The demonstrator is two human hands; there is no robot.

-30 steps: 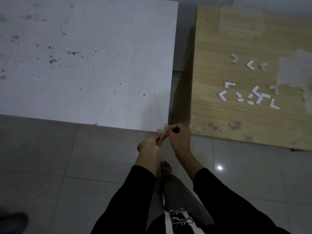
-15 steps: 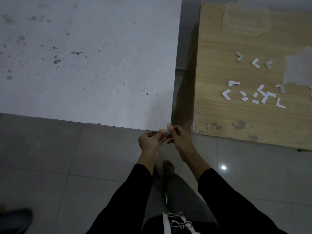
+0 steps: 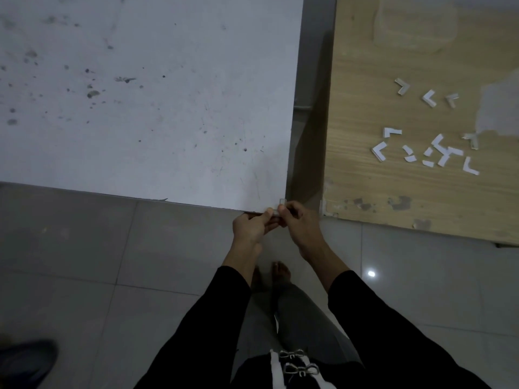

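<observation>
Two counters fill the upper half of my feed. The white counter [image 3: 146, 102], speckled with dark marks, spreads from 9 to 12 o'clock. The wooden counter [image 3: 393, 192] takes up 1 to 3 o'clock, and a narrow dark gap runs between them. Grey floor tiles [image 3: 112, 248] cover the lower half, with a bright spot of reflected light toward 4 o'clock.

Black sleeves [image 3: 379, 318] come up from 6 o'clock, and a bare foot [image 3: 280, 272] shows between the forearms. A dark shoe [image 3: 25, 360] sits at the 8 o'clock corner of the view. At about 1 o'clock, on the far end of the wooden counter, stands a clear container [image 3: 412, 23], faint against the grain.

The left hand [image 3: 251, 226] and right hand [image 3: 302, 223] meet near the centre of my view, at the 5 o'clock corner of the white counter. Their knuckles are close together and their fingertips touch.

A loose scatter of white L-shaped pieces [image 3: 429, 98] lies at 2 to 3 o'clock on the wooden counter. Some lie flat, and a few overlap.

Smallest is the clear corner piece [image 3: 281, 202], which sits on the very corner of the white counter, just toward 3 o'clock from the centre. The right grip pinches it between thumb and forefinger from the 4 o'clock side. The left grip is closed on its lower end from the 8 o'clock side, along the counter's near edge. Only the top of the piece shows above the fingertips. The rest is hidden, so I cannot tell how far it wraps the corner.
</observation>
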